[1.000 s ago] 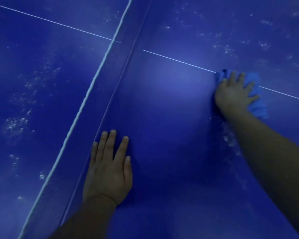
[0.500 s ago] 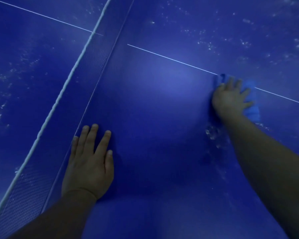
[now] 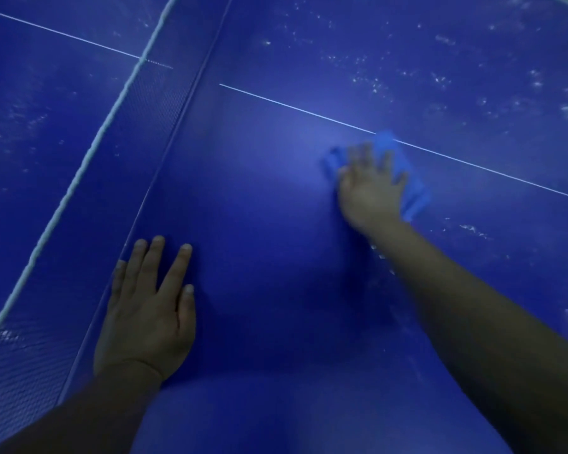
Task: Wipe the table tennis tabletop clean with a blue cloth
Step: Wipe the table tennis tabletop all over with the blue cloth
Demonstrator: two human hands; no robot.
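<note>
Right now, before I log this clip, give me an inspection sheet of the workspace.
Surface: dark blue table tennis tabletop with a thin white centre line; white specks on the far right and across the net.
Job's things: light blue cloth, flat on the tabletop beside the line.
Clutter: nothing seen.
Hands: right hand presses the cloth, fingers spread, blurred; left hand rests flat near the net.
Cables: nothing seen.
Surroundings: white-edged mesh net on the left.
</note>
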